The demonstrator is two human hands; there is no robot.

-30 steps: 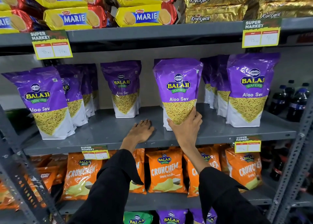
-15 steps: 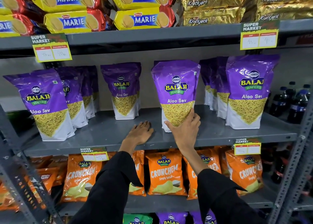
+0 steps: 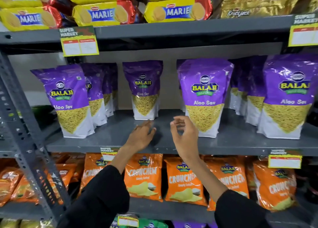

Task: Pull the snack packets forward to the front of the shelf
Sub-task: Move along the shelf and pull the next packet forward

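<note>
Purple Aloo Sev packets stand on the grey middle shelf. One packet stands near the front edge, right of centre. Another packet stands further back in the middle. A front packet is at the left with several behind it, and a front packet is at the right with more behind. My left hand hovers over the shelf just in front of the back middle packet, fingers spread and empty. My right hand is off the right-of-centre packet, fingers loosely curled, holding nothing.
Yellow Marie biscuit packs and gold Krackjack packs fill the shelf above. Orange Crunchem bags fill the shelf below. Yellow price tags hang from the shelf edges. A perforated grey upright stands at the left.
My right hand let go of the right-of-centre packet, which now stands nearer the front edge. My left hand lifted off the shelf toward the back middle packet. The view shifted left and closer.
</note>
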